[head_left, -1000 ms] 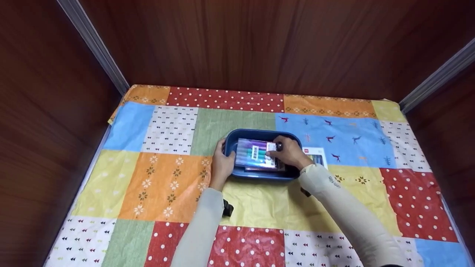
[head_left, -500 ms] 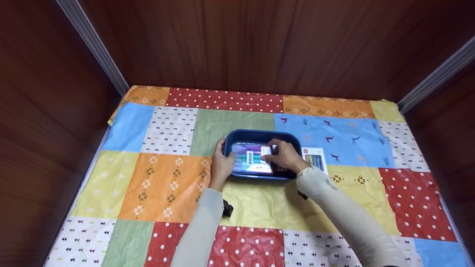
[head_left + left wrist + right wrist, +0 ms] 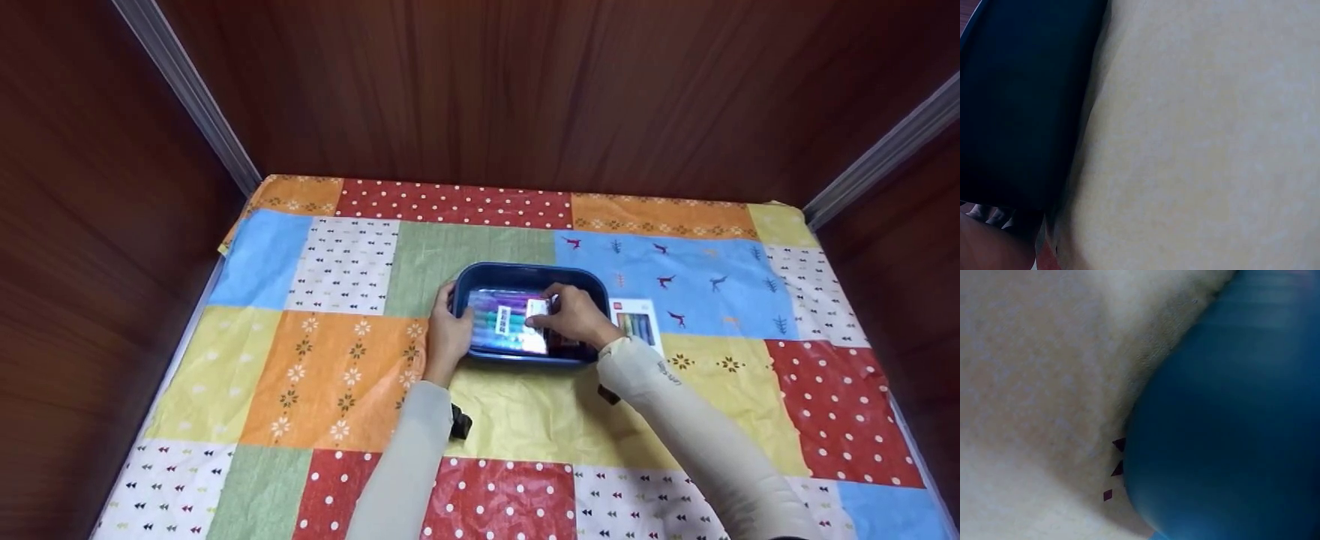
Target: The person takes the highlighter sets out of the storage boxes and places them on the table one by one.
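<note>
A dark blue rectangular bin (image 3: 529, 360) stands on the tablecloth. My left hand (image 3: 448, 330) grips its left wall, thumb over the rim and fingers outside. In the left wrist view, part of the left hand (image 3: 994, 242) shows at the end of the bin's dark wall (image 3: 1022, 107). Inside the bin lies a clear flat pack of coloured pens (image 3: 491, 321) with a white label, purple to teal in colour. My right hand (image 3: 579, 316) reaches in over the right wall and pinches the pack's right end. Only the bin's rounded outer corner (image 3: 1224, 422) fills the right wrist view.
A white box with pens pictured on it (image 3: 636, 319) lies on the cloth just right of the bin, partly behind the right wrist. The patchwork tablecloth (image 3: 337, 375) covers the table. Brown wood-grain panels (image 3: 510, 90) stand at the back and both sides.
The right hand has lowered the pack of pens and shifted it slightly left and toward me within the bin. In the last half second little has moved; the left hand stays on the wall.
</note>
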Demonstrator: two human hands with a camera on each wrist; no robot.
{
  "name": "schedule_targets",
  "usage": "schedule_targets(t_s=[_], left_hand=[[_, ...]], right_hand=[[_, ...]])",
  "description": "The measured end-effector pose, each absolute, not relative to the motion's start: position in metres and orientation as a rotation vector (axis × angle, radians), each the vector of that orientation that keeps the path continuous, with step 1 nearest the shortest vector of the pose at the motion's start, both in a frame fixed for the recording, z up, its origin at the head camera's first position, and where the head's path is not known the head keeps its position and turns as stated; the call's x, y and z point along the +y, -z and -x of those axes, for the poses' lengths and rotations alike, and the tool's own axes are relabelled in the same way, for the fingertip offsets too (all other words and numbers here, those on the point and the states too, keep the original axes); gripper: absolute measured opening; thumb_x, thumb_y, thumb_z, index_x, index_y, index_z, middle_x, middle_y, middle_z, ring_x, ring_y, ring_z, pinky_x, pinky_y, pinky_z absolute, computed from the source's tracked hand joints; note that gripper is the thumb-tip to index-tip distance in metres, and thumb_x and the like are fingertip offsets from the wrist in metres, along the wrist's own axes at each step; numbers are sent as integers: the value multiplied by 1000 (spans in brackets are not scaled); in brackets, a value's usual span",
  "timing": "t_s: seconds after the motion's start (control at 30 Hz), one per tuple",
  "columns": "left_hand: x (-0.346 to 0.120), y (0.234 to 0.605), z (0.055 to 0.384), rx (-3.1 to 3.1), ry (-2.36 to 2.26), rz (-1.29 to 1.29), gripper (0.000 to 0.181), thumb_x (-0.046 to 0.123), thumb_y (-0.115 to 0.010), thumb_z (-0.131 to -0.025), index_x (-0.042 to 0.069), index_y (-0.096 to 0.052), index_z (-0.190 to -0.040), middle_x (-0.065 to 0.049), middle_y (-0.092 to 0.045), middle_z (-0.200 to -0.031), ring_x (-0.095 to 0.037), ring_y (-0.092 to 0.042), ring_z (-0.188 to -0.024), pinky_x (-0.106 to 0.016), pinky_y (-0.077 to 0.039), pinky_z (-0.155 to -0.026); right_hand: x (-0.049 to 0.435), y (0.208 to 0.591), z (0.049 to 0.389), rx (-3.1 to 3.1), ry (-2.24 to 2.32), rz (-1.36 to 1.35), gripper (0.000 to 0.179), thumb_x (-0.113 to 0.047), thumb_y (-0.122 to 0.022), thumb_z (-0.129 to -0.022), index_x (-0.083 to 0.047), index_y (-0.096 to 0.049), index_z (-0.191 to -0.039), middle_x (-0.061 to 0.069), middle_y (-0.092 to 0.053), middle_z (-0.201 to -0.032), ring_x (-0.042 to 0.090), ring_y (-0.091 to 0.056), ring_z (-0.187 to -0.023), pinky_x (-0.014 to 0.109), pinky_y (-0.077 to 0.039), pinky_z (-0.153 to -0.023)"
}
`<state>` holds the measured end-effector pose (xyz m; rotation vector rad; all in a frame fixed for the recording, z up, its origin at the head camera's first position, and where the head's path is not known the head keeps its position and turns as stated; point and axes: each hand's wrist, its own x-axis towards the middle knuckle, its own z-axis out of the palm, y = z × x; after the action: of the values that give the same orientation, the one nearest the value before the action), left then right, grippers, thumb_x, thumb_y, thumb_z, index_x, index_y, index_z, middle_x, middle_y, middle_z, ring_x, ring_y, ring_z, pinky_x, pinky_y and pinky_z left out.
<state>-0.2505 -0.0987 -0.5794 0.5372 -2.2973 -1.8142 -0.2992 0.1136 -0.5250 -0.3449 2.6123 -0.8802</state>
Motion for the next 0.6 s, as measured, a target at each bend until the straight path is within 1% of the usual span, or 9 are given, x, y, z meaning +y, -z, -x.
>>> schedule_targets(t_s=[0.13, 0.2, 0.4, 0.6], left_hand=[[-99, 579, 251, -2310, 1813, -545, 55, 6, -61, -92, 15, -50, -145, -15, -61, -140, -34, -60, -127, -47, -48, -107], [-99, 579, 250, -2312, 1806, -540, 54, 6, -61, -92, 14, -50, -145, -15, -61, -140, -33, -60, -127, -47, -48, -106], [-99, 580, 249, -2311, 1778, -536, 53, 6, -62, -92, 11, -51, -144, -17, -61, -141, -34, -56, -132, -46, -44, -112], [-99, 579, 249, -2318, 1767, -540, 53, 7, -61, -92, 11, -50, -144, -17, -59, -142, -34, -55, -134, -47, -43, -113]], right_hand=[[114, 523, 299, 2616, 878, 324, 56, -36, -82, -82, -1, -60, -121, 14, -70, -98, 16, -64, -75, 34, -54, -75], [115, 522, 299, 2621, 876, 325, 55, -37, -83, -82, -2, -60, -118, 13, -70, -95, 16, -64, -75, 34, -53, -75], [115, 519, 300, 2602, 903, 289, 53, -37, -86, -78, -4, -59, -108, 6, -64, -80, 12, -59, -60, 28, -48, -61], [112, 516, 301, 2584, 944, 236, 51, -37, -87, -76, -7, -58, -105, 2, -57, -79, 12, -52, -63, 28, -44, -57]])
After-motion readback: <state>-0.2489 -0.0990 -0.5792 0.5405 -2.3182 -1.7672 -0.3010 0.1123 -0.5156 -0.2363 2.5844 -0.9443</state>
